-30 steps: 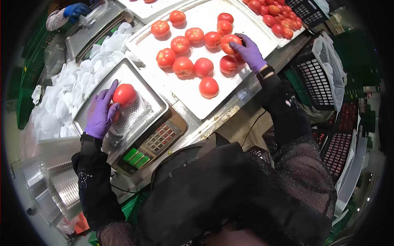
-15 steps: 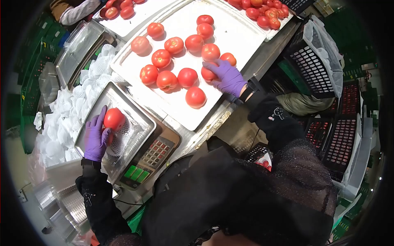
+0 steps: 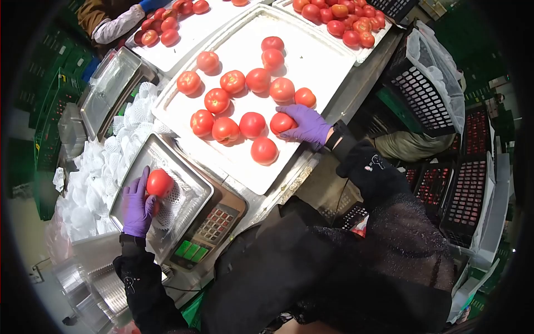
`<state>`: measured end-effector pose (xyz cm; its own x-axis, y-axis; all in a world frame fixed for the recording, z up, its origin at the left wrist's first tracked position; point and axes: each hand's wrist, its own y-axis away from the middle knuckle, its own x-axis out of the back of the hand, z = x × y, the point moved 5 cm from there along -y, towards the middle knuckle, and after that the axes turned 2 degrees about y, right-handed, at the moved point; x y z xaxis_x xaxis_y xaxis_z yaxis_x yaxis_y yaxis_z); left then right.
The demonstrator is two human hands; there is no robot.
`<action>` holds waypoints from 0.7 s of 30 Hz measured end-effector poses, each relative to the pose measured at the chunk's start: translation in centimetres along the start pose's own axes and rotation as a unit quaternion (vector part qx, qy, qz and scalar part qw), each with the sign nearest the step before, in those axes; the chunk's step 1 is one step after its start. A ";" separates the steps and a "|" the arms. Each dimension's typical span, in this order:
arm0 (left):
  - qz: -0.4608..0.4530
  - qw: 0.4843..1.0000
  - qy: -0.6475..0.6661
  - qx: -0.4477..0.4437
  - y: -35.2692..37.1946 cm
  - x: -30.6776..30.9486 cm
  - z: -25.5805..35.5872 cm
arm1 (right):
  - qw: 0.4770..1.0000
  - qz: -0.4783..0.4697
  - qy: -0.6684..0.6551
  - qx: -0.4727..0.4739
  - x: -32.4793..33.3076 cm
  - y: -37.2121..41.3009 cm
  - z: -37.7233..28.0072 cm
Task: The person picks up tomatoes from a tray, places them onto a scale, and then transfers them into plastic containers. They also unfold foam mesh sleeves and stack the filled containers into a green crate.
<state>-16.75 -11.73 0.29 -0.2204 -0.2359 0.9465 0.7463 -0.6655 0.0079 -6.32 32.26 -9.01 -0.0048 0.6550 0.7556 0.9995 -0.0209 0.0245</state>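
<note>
My left hand, in a purple glove, is curled at the left side of a metal tray on a scale. Its fingers touch a red tomato, and part of another tomato shows under them. White foam netting lies in that tray. My right hand, also gloved in purple, has its thumb and fingers around a tomato at the right edge of a white tray. Several more tomatoes are spread over the white tray.
White foam nets are heaped at the left, near clear plastic boxes. A black crate stands at the right. More tomatoes lie in a tray at the top. A co-worker's sleeve shows at top left.
The view has shifted, so the trays appear slightly lower. My right hand stays at the same tomato, which now sits a little lower among the others, apart from the one above it.
</note>
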 end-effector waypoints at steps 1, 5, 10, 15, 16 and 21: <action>-0.001 1.000 -0.002 -0.006 0.0 0.0 -0.1 | 1.000 0.001 -0.001 0.000 0.4 -0.4 0.4; 0.012 0.999 -0.027 -0.025 0.0 -0.1 -0.1 | 0.996 0.059 -0.063 -0.007 4.1 -3.8 0.1; 0.001 1.000 -0.016 0.005 -0.1 0.0 0.1 | 0.991 0.094 -0.084 0.049 3.7 -10.2 1.2; 0.017 1.000 -0.023 0.000 0.1 0.0 -0.1 | 0.977 -0.051 0.203 0.034 1.4 -12.8 -3.7; 0.017 1.000 -0.023 0.006 0.1 0.0 -0.1 | 0.972 -0.061 0.228 0.013 1.0 -12.9 -3.9; 0.020 0.999 -0.028 -0.001 0.1 0.1 0.0 | 0.987 -0.046 0.153 -0.005 -1.1 -13.6 -1.3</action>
<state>-16.69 -11.83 0.38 -0.1537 -0.2222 0.9628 0.7532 -0.6571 -0.0314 -19.97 30.82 -9.29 -0.1072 0.3959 0.9120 0.9939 0.0192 0.1085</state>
